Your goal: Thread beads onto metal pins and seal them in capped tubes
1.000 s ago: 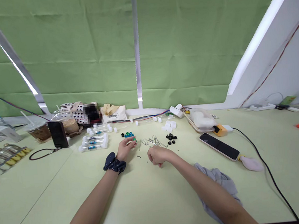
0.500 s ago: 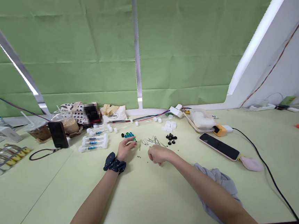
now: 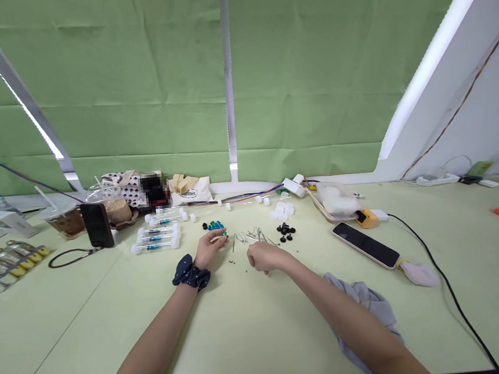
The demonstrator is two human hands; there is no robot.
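Observation:
My left hand (image 3: 209, 247), with a dark scrunchie (image 3: 190, 272) on its wrist, rests on the pale green table (image 3: 245, 333) and pinches a small clear tube. Just beyond its fingertips lies a cluster of blue and green beads (image 3: 214, 225). My right hand (image 3: 264, 258) is curled into a loose fist near a scatter of thin metal pins (image 3: 254, 235); what its fingers hold is too small to tell. A few tiny dark beads (image 3: 231, 262) lie between the two hands.
Capped clear tubes (image 3: 157, 238) lie at left, white caps (image 3: 283, 210) and black pieces (image 3: 285, 228) beyond my right hand. A phone (image 3: 365, 244), a black cable (image 3: 448, 286), a grey cloth (image 3: 364, 302), an upright phone (image 3: 97, 225), drink cups (image 3: 66, 217) and bags (image 3: 188, 187) surround the work spot.
My right hand has shifted very slightly forward toward the pins. The left hand has stayed in place.

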